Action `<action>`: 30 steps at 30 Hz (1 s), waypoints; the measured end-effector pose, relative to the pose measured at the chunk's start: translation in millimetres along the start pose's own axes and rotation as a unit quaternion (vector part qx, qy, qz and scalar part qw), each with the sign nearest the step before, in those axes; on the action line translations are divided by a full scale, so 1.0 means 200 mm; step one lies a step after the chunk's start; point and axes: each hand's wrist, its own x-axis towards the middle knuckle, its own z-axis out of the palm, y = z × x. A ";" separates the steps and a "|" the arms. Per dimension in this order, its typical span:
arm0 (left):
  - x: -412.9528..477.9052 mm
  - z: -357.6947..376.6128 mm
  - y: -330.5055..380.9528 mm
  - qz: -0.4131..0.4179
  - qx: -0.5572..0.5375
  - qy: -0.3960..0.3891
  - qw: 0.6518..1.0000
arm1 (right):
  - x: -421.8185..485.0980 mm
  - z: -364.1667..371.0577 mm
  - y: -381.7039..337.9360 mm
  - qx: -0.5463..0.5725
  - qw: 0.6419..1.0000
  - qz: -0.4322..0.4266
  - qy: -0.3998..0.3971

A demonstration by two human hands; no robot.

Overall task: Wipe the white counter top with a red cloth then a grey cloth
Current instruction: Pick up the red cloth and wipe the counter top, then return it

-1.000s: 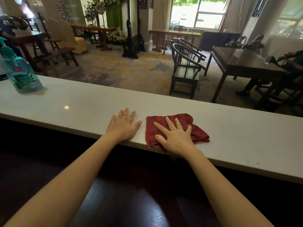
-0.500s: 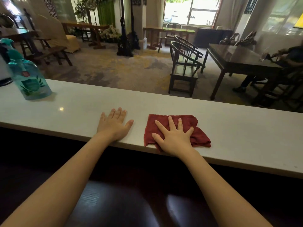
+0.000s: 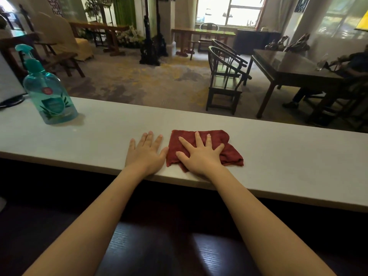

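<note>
While the right hand [image 3: 201, 156] lies flat on the red cloth [image 3: 205, 148], its fingers spread wide and the palm pressing the fabric down, nothing is pinched in its grip. Cloth shows on every side of that hand except at the wrist, reaching furthest toward the right of the frame, where a crumpled corner sticks out. It lies on the white counter [image 3: 288, 152] near the front edge, a little right of the frame's centre. Just left of it, the left hand [image 3: 146, 153] rests palm down on the bare counter, fingers extended and loosely parted, its thumb tip at the cloth's left edge. At the left of the frame, well apart from both hands, a teal pump bottle [image 3: 46, 90] stands upright on the counter.
</note>
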 end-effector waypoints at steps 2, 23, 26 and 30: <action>-0.01 0.00 0.00 0.001 0.001 0.000 1.000 | -0.02 0.00 0.01 -0.005 1.000 -0.010 0.003; -0.02 -0.01 -0.01 0.011 -0.007 0.005 1.000 | 0.13 -0.13 0.57 0.013 0.993 0.115 0.000; -0.02 0.00 -0.01 0.010 -0.003 0.005 1.000 | 0.24 -0.13 0.41 0.014 0.996 0.087 0.008; -0.01 0.01 -0.01 0.010 -0.004 0.009 1.000 | 0.28 -0.08 0.15 0.005 1.000 0.026 0.006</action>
